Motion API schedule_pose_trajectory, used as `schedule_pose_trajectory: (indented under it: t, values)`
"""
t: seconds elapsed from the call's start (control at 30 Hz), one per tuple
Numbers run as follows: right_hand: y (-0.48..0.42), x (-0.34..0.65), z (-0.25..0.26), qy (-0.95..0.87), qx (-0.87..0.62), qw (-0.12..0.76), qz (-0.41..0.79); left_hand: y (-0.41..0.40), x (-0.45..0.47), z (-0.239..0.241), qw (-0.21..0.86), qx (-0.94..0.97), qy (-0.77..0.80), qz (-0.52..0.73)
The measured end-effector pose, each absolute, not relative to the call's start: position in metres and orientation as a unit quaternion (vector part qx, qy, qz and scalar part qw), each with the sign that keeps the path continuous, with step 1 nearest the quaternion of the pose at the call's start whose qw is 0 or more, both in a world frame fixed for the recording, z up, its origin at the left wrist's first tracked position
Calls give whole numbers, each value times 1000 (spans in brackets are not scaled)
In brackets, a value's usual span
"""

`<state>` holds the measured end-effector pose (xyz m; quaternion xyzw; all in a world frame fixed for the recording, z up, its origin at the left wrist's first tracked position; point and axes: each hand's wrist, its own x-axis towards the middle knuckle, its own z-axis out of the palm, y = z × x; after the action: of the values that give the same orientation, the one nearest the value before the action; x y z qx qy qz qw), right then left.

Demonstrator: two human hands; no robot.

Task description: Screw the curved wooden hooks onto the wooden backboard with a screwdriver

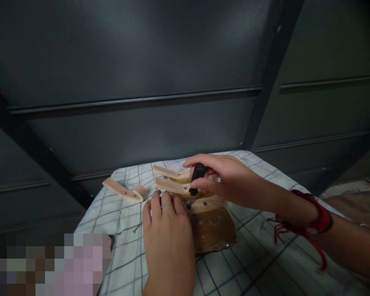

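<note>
My right hand (214, 174) is closed around the black handle of a screwdriver (198, 174). The screwdriver's tip stands at a hole in a pale wooden hook (214, 203), which lies across a glossy brown board (216, 230). My left hand (169, 230), a ring on one finger, presses down over the left end of that hook, fingers closed on it and partly hidden. Beyond it, two more wooden hooks (172, 186) lie across the board, with dark screw holes showing. A curved loose hook (123, 191) rests on the cloth to the left.
A white checked cloth (225, 273) covers the table. Dark grey panels (142, 61) rise right behind its far edge. A small screw (136, 228) lies on the cloth left of my left hand. At the lower left, one area is pixelated.
</note>
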<state>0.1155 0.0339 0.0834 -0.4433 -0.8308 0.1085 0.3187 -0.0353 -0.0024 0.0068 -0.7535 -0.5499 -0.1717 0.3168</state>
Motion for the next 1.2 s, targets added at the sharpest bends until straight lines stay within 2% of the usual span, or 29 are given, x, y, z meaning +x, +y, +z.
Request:
schedule_pose_trajectory:
  t: [0.27, 0.7, 1.0, 1.2]
  values:
    - [41, 121, 95, -883, -362, 276, 115, -2, -35, 8, 326, -748, -553, -169]
    - [37, 113, 90, -866, -355, 342, 85, -4, -31, 11, 289, -748, -575, -162]
    - [32, 109, 90, -804, -450, 377, 94, -4, -27, 13, 279, -736, -595, -163]
    - [33, 108, 83, -789, -457, 398, 100, -3, -33, 11, 284, -756, -569, -153]
